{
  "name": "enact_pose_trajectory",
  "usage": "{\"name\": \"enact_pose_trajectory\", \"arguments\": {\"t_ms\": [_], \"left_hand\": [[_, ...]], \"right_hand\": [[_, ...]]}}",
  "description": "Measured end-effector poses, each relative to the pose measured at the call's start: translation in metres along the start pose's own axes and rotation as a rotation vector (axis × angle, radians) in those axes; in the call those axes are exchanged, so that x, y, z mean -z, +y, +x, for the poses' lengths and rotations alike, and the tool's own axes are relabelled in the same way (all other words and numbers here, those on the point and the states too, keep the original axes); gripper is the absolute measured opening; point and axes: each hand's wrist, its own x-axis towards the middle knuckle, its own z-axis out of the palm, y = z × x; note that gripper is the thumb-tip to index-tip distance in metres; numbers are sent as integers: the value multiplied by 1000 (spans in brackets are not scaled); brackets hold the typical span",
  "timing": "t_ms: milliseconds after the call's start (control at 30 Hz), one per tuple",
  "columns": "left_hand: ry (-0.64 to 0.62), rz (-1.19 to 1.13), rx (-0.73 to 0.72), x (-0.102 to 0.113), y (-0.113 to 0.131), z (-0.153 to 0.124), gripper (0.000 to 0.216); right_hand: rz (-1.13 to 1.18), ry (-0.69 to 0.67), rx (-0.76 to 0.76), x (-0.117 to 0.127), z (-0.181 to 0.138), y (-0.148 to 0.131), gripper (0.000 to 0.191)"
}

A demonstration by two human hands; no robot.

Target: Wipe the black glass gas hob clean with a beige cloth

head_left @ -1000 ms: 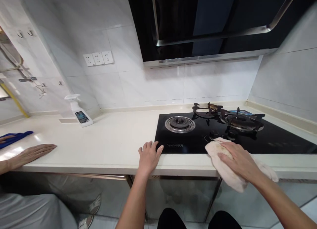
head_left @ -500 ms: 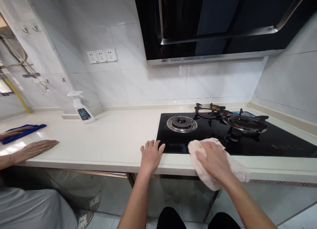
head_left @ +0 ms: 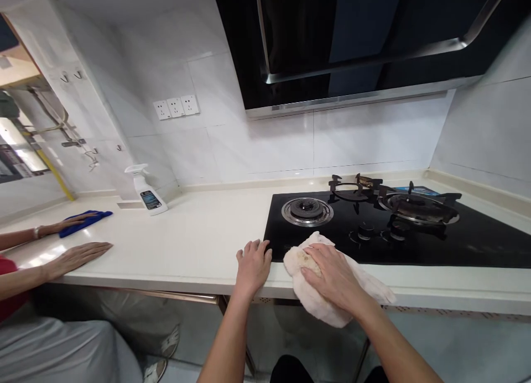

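My right hand [head_left: 332, 272] grips a white cloth [head_left: 319, 305] with a yellowish stain and presses it on the front edge of the black gas stove [head_left: 415, 253]. Part of the cloth hangs over the counter's front edge. My left hand [head_left: 254, 264] rests on the white counter [head_left: 191, 245] at the stove's front left corner, fingers slightly apart, holding nothing. Behind the cloth are the stove's knobs [head_left: 365, 231] and the left burner [head_left: 307, 209], which has no pan support on it.
A pan support [head_left: 352, 192] sits at the stove's back. A spray bottle [head_left: 149, 192] stands by the wall. At far left another person's hand lies on a blue cloth [head_left: 85, 223], their other hand [head_left: 78, 257] on the counter. The range hood [head_left: 357, 40] hangs above.
My right hand has moved the white cloth leftward along the stove's front edge. My left hand stays in place. The view has shifted, showing more of the person at left.
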Motion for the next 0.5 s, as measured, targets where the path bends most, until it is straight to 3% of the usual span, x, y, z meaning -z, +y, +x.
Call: {"name": "enact_pose_trajectory", "arguments": {"t_ms": [267, 500], "left_hand": [[18, -18, -7, -2, -2, 1, 39], [8, -34, -9, -2, -2, 1, 41]], "right_hand": [[-124, 96, -142, 34, -42, 92, 51], [-266, 130, -477, 81, -88, 182, 58]]}}
